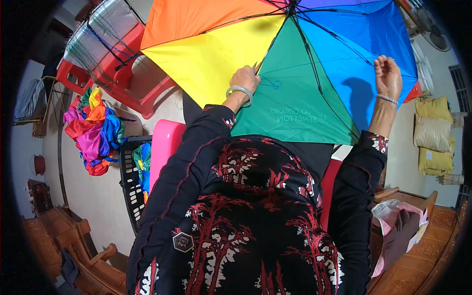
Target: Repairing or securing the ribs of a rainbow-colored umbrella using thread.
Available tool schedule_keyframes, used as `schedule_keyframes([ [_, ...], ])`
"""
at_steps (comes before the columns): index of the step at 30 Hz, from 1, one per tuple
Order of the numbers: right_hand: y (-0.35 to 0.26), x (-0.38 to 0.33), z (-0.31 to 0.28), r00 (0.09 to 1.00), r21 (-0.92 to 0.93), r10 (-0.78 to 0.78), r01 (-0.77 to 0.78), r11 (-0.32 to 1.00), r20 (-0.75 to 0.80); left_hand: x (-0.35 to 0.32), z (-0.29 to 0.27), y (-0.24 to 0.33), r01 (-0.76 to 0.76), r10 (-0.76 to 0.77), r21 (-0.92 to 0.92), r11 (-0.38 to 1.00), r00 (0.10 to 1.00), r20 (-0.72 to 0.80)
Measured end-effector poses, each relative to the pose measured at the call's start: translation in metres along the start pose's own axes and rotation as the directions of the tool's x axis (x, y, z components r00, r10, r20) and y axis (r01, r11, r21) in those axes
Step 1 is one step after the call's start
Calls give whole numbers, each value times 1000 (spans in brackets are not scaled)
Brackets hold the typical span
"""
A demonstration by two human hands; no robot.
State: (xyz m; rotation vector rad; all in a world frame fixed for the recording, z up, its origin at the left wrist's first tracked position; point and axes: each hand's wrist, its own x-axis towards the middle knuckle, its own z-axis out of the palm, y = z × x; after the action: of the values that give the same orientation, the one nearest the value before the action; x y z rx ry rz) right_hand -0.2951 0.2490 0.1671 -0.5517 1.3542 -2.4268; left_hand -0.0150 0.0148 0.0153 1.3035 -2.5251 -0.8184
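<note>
At the seam between yellow and green panels, my left hand (pixel 244 77) pinches a rib of the open rainbow umbrella (pixel 295 73) over my lap; I'd keep that pinch tight. My right hand (pixel 387 73) loosely curls, holding nothing, on the blue panel. Yellow sacks (pixel 432 135) stack far right.

red plastic stools (pixel 123 59), heap of coloured fabric (pixel 96 132), yellow sacks (pixel 432 132)

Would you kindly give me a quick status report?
Left hand pinching at yellow-green seam of open rainbow umbrella. Right hand raised beside blue panel, fingers curled. Nothing blocking.
</note>
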Motion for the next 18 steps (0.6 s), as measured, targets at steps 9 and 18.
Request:
schedule_keyframes([
  [9,-92,19,-75,971,33,-223,226,974,-81,-3,-13,-10,-50,55,-86,995,997,60],
  [18,-258,-38,-156,627,-335,-744,667,666,-230,13,-9,-32,-39,85,-214,976,974,210],
])
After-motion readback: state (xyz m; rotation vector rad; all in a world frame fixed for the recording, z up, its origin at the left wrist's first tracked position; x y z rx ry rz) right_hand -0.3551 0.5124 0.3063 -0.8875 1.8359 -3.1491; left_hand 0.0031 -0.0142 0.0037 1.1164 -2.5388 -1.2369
